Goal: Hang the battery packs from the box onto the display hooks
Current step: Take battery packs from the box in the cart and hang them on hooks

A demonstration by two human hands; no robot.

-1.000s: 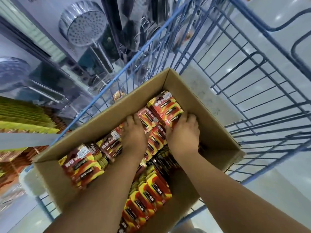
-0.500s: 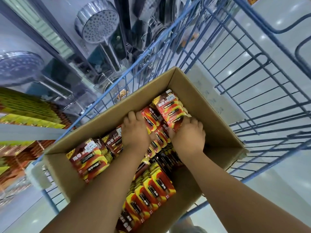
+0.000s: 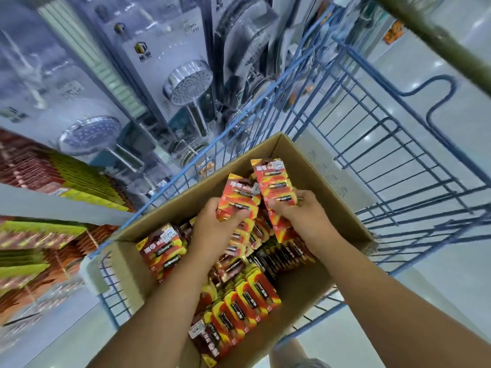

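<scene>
— Over the far end of the cardboard box point(image 3: 342, 208), what is each hand doing?

— Each has a bundle of battery packs. The left hand point(image 3: 212, 229) has its fingers curled round the lower part of one red-and-yellow bundle point(image 3: 239, 197); the right hand point(image 3: 300, 216) pinches the bottom of a second bundle point(image 3: 273, 179). Both grips are closed on cards, both raised just above the packs lying loose in the box point(image 3: 239, 309).

— Which way do the cards point?

— Long axis up and away from the person, tops toward the box's far wall — so the hanging ends lead and the hands sit at the tails. Whether the hang holes line up within a bundle, I cannot tell.

— And the hooks?

— No bare hook shows. Rows of hung yellow and red packs point(image 3: 53, 181) fill the left edge of the view, beyond the blue wire cart point(image 3: 398, 160) that carries the box. My guess is the bundles must travel left and upward over the cart's rail.

— Nearer hand?

— The left one, judging by that side. It would likely go first, tops turned toward the rows.
</scene>
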